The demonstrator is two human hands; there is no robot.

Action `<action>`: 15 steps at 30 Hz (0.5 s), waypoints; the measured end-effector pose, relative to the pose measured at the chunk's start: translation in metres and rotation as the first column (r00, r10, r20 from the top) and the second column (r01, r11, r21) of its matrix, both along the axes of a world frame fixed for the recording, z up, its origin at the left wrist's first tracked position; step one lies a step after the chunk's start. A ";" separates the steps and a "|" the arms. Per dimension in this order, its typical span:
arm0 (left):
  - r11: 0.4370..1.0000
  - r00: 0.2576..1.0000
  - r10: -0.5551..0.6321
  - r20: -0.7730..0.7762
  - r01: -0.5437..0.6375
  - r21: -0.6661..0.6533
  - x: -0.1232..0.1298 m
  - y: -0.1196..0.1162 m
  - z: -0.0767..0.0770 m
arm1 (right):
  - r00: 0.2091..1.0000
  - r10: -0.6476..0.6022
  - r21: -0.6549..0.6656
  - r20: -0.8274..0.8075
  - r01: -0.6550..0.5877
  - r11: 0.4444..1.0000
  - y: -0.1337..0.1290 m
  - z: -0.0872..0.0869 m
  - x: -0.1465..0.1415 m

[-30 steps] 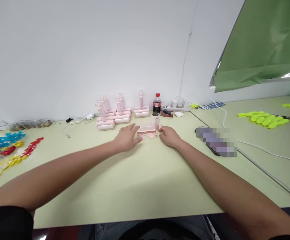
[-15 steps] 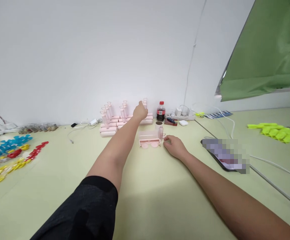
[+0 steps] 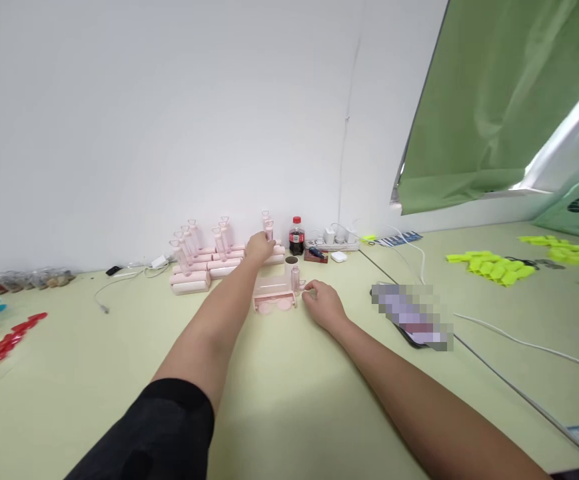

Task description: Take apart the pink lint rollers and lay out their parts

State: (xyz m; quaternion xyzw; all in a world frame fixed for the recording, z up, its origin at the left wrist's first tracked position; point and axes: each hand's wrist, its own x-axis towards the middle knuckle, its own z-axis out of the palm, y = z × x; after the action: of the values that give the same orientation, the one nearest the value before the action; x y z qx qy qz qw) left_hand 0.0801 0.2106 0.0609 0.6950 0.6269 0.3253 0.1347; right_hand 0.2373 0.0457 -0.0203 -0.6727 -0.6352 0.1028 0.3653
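Observation:
My left hand (image 3: 260, 247) reaches to the back row of pink cases, fingers closed at the base of a small pink bottle (image 3: 269, 230) with a heart-shaped top; the far fingers are hidden. Behind it stands another such bottle. My right hand (image 3: 325, 304) rests on the table, fingers loosely curled and a little apart, holding nothing visible. Its fingertips are close to a clear pink bottle (image 3: 295, 279) lying or standing by an open pink case (image 3: 274, 285); contact is unclear. Pink round-lensed glasses (image 3: 275, 306) show in front of that case.
Pink cases (image 3: 190, 283) with several upright bottles line the wall. A cola bottle (image 3: 296, 239), a power strip (image 3: 336, 245) and a white case (image 3: 338, 257) sit at the back. Rightward are a phone (image 3: 414, 317), cables and yellow-green pieces (image 3: 494, 267); coloured pieces (image 3: 6, 343) lie left.
The view has turned to the right. My left hand has come slightly lower and nearer, with the front bottle shifted slightly right beside it. My right hand stays by the open case.

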 end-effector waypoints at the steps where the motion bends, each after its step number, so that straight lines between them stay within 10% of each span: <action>1: 0.999 1.000 -0.011 0.002 0.011 0.036 -0.002 -0.005 0.005 | 1.000 -0.006 0.020 -0.008 0.006 1.000 -0.001 0.001 -0.001; 8: 0.943 0.974 -0.074 0.214 -0.001 0.332 -0.042 -0.083 0.044 | 0.993 0.079 0.205 -0.089 -0.060 0.977 -0.016 0.024 -0.010; 15: 0.977 0.492 -0.183 0.851 0.185 0.103 -0.085 -0.208 0.004 | 0.832 0.509 0.210 -0.220 -0.469 0.858 -0.049 0.035 -0.036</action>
State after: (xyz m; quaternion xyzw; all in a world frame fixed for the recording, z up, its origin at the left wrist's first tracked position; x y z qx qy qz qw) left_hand -0.0045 0.0030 0.0654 0.5064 0.4014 0.6084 0.4607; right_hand 0.2012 -0.0033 0.0151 -0.4383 -0.7366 0.2358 0.4579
